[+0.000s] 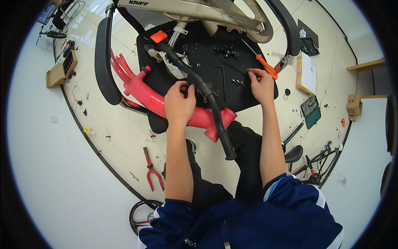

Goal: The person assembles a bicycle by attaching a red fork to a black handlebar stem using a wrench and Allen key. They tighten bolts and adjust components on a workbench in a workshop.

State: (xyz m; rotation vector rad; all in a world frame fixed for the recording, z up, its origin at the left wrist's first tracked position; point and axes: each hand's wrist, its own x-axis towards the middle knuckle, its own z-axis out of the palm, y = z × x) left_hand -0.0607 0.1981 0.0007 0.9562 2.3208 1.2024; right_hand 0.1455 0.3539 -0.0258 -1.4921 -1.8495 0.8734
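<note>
My left hand (pixel 180 103) rests over the red bike frame (pixel 145 93), its fingers curled and thumb close to them; whatever they hold is hidden. To its right, a bent black handlebar (pixel 210 97) lies across the frame and black chair seat (pixel 242 96). At the seat's right side, my right hand (pixel 262 86) pinches the end of a thin black hex key (pixel 235 66). The key's other end reaches a black clamp-like part (pixel 226 50). Near these fingers lie several small bolts (pixel 238 82), a second hex key (pixel 224 83) and an orange-handled screwdriver (pixel 266 66).
Chair armrests (pixel 107 62) flank the seat. A pale bike frame (pixel 195 13) spans its far side. A whitish cloth (pixel 172 65) and an orange piece (pixel 158 36) lie at left. On the floor are a red fork (pixel 153 174), a green case (pixel 313 117) and a cardboard box (pixel 62 74).
</note>
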